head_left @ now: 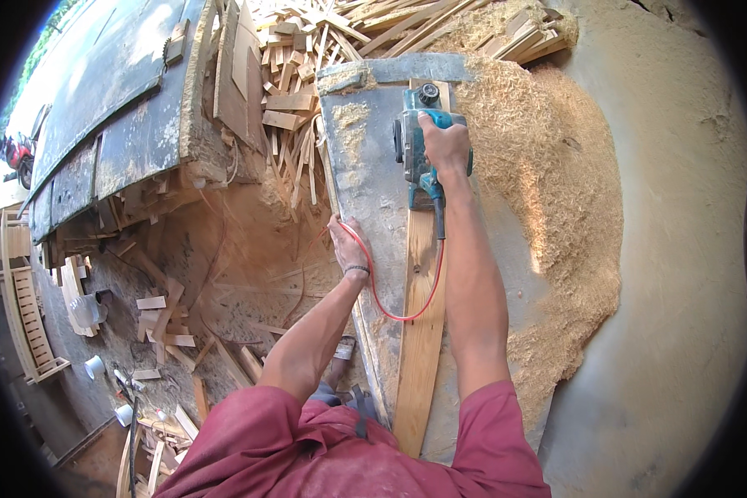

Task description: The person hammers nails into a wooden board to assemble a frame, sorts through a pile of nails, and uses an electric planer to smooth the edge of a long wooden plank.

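My right hand (pixel 445 149) is wrapped around the handle of a teal electric planer (pixel 424 177). The planer sits on the far part of a long pale wooden board (pixel 421 332), which runs lengthwise toward me on a grey worktable (pixel 373 178). From the back of the planer a red cord (pixel 376 290) loops over the board to my left hand (pixel 348 246). That hand is closed at the table's left edge with the cord at its fingers; its grip is partly hidden. Beyond it the cord drops toward the floor.
Wood shavings (pixel 556 191) heap along the table's right side. Offcuts (pixel 295 100) pile up beyond its far left corner. A dark-topped bench (pixel 133 108) stands at left, with wood scraps (pixel 166 319) on the floor below. A pale wall (pixel 664 249) rises at right.
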Tool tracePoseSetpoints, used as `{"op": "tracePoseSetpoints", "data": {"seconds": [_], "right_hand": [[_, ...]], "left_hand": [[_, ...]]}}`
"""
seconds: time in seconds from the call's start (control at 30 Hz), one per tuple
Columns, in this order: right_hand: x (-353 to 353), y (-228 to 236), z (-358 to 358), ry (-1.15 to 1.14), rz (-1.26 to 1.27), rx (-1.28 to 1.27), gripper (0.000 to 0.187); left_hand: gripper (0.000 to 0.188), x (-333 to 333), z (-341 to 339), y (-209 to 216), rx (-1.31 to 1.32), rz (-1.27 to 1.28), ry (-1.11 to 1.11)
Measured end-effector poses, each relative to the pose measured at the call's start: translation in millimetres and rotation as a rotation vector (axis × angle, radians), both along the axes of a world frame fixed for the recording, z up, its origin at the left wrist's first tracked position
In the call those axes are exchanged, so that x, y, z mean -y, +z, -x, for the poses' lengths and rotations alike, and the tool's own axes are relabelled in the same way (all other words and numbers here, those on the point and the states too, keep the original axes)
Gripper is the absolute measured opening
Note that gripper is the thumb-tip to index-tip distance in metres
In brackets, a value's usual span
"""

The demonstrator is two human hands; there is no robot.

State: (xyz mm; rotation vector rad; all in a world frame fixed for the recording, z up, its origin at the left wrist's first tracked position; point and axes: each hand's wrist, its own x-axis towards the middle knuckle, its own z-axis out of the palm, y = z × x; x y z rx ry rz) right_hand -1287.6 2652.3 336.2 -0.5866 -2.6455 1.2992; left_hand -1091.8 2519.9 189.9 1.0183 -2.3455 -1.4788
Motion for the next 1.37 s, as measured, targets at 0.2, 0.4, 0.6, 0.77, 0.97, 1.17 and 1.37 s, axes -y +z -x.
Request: {"op": "tracePoseSetpoints", "data": {"seconds": [0.2,0.4,0.6,0.77,0.97,1.17,1.37], "right_hand": [[5.8,13.5,34.4,-0.005,-0.018,-0.005,0.045],[8.2,23.5,58.0,0.011,-0.014,-0.019,0.045],[10.8,25.0,77.7,-0.006,-0.021,-0.024,0.044],[11.1,30.8,92.2,0.007,-0.058,-0.013,0.047],[12.0,44.4,113.7,0.032,-0.038,0.074,0.050],[11.7,41.5,149.0,0.018,-0.070,0.019,0.053],[2.2,51.6,117.1,0.087,-0.036,-0.176,0.047]], "left_hand": [[0.046,1.3,0.7,-1.4,0.017,0.039,-0.017],[0.047,1.4,0.5,2.9,0.023,0.006,-0.042],[0.047,0.8,1.5,-1.5,0.071,0.042,-0.029],[0.046,1.5,-0.2,-2.7,0.037,0.052,-0.036],[0.045,-0.3,-2.0,6.1,0.025,0.004,-0.049],[0.050,0.9,3.7,6.1,0.072,-0.002,-0.049],[0.057,2.8,2.7,17.6,0.156,-0.018,-0.024]]}}
